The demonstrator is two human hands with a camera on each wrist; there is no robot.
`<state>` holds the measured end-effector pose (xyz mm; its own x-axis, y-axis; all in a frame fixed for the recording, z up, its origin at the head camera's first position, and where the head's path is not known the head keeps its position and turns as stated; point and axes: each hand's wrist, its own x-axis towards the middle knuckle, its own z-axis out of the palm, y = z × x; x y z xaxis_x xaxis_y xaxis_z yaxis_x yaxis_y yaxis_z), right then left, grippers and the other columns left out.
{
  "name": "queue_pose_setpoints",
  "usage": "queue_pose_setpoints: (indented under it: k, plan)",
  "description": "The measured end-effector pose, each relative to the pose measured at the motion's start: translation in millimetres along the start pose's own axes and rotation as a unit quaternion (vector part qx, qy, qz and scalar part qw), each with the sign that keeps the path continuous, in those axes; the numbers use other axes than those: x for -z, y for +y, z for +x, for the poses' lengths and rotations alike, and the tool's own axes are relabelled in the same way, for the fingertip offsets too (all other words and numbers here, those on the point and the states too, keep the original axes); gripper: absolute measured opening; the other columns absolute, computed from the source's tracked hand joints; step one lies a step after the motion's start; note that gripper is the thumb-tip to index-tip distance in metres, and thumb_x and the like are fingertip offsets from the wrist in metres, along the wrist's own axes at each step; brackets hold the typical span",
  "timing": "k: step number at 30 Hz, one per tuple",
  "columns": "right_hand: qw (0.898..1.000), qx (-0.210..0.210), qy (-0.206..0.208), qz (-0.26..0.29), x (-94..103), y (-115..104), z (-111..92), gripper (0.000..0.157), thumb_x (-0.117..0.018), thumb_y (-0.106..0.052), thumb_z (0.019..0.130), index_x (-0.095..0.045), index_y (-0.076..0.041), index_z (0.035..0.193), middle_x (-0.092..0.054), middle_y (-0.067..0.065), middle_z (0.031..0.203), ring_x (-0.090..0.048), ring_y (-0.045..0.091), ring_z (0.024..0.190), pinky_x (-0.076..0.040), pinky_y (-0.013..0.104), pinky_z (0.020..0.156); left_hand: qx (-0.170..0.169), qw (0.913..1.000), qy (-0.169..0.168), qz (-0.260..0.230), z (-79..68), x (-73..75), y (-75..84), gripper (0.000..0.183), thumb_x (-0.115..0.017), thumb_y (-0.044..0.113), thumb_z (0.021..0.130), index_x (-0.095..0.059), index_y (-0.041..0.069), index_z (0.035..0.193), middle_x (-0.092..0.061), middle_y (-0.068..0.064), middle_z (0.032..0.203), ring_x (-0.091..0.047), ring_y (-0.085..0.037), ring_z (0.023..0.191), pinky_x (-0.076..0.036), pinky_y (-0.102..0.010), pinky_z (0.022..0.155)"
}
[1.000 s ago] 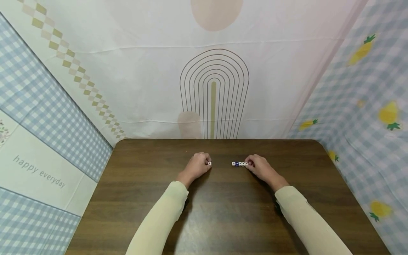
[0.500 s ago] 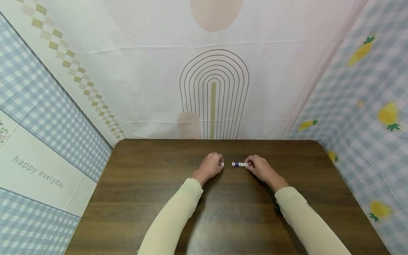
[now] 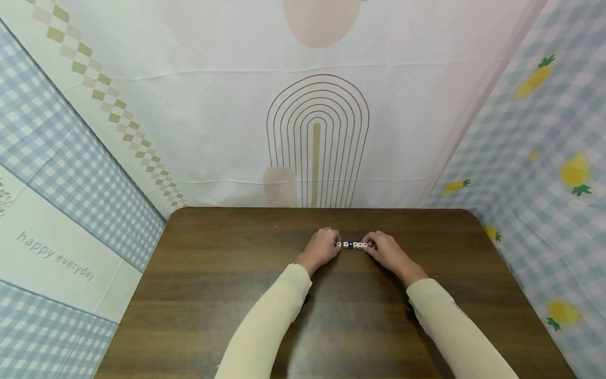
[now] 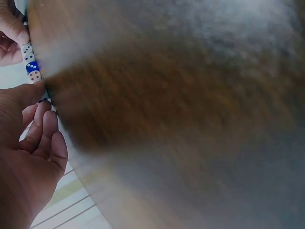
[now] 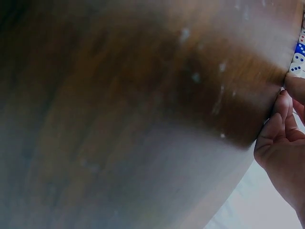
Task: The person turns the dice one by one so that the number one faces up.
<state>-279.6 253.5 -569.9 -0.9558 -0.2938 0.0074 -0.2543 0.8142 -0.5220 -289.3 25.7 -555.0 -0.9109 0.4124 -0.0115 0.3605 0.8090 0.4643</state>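
A row of small dice runs left to right near the table's far edge, all white apart from one blue die (image 3: 351, 245). My left hand (image 3: 322, 246) pinches a white die (image 3: 339, 244) at the row's left end; a narrow gap seems to separate it from the neighbouring white die (image 3: 346, 245). That neighbour shows red dots in the left wrist view, where my left thumb (image 4: 29, 93) covers most of the pinched die. At the opposite end, my right hand (image 3: 385, 251) holds the last white die (image 3: 365, 245) between thumb and fingers. Mid-row white dice (image 5: 296, 67) show black dots in the right wrist view.
The brown wooden table (image 3: 350, 326) has rounded far corners. Behind it hangs a pale patterned cloth (image 3: 218, 131). Checked cloths close off both sides, one with pineapple prints (image 3: 575, 171) on the right.
My left hand has slid right with its white die, from well apart to close beside the row. The right hand stays at the row's right end.
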Motion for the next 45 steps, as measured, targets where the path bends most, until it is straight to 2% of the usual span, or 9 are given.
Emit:
queue_pose_setpoints:
  k: [24, 32, 41, 45]
  plan:
    - [1.0, 0.012, 0.002, -0.003, 5.6, -1.1, -0.6, 0.006, -0.073, -0.005, 0.094, -0.071, -0.006, 0.099, -0.061, 0.006, 0.09, -0.057, 0.016, 0.081, -0.049, 0.033, 0.073, -0.016, 0.9997, 0.018, 0.008, 5.8, -7.2, 7.2, 0.009, -0.075, 0.022, 0.095, -0.072, 0.015, 0.091, -0.061, 0.003, 0.087, -0.056, -0.01, 0.078, -0.049, -0.027, 0.072]
    - [1.0, 0.011, 0.0, 0.001, 3.6, 0.2, -0.3, 0.006, -0.073, -0.006, 0.095, -0.071, -0.007, 0.101, -0.061, 0.005, 0.091, -0.056, 0.015, 0.08, -0.048, 0.033, 0.072, -0.011, 0.9999, 0.011, -0.002, 4.6, -5.7, 6.7, 0.011, -0.076, 0.024, 0.095, -0.071, 0.015, 0.09, -0.06, 0.003, 0.087, -0.055, -0.009, 0.077, -0.047, -0.026, 0.07]
    - [1.0, 0.004, -0.005, 0.02, 2.3, 0.7, -3.2, 0.009, -0.073, -0.008, 0.095, -0.071, -0.008, 0.104, -0.061, 0.005, 0.092, -0.056, 0.016, 0.081, -0.049, 0.033, 0.072, -0.009, 0.9998, 0.009, -0.012, 4.3, -8.4, 4.1, 0.011, -0.078, 0.024, 0.093, -0.072, 0.014, 0.096, -0.061, 0.004, 0.088, -0.056, -0.009, 0.079, -0.049, -0.027, 0.073]
    - [1.0, 0.001, -0.005, 0.026, 3.5, 0.6, -5.0, 0.012, -0.075, -0.009, 0.094, -0.071, -0.008, 0.106, -0.062, 0.005, 0.093, -0.056, 0.015, 0.083, -0.049, 0.031, 0.073, -0.012, 0.9996, 0.004, -0.024, 1.5, -7.2, 1.3, 0.017, -0.079, 0.023, 0.092, -0.071, 0.013, 0.103, -0.063, 0.001, 0.094, -0.059, -0.012, 0.085, -0.051, -0.029, 0.078]
